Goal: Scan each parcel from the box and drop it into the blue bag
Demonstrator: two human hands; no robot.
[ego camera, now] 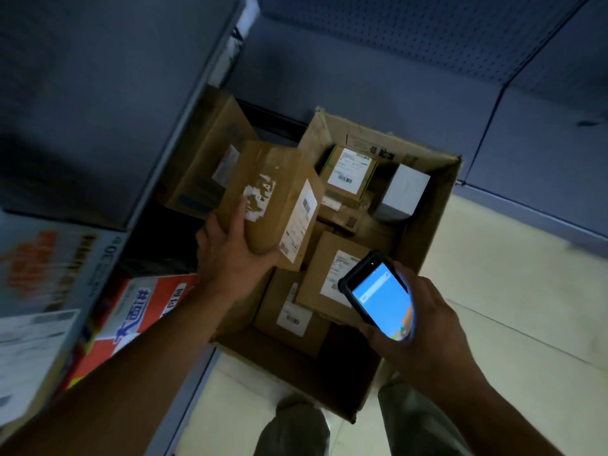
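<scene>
A large open cardboard box (434,205) stands on the floor below me with several labelled brown parcels inside, among them one with a white label (348,174) at the back and a white carton (406,192). My left hand (230,255) grips a brown parcel (273,199) lifted above the box's left side, its white label facing right. My right hand (424,327) holds a handheld scanner (378,294) with a lit blue screen, just right of that parcel. No blue bag is in view.
A grey shelf unit (158,159) runs along the left with printed cartons (138,311) on it. Another brown box (210,153) sits behind the held parcel. Blue pegboard panels (394,44) stand at the back. Pale floor tiles (510,274) lie to the right.
</scene>
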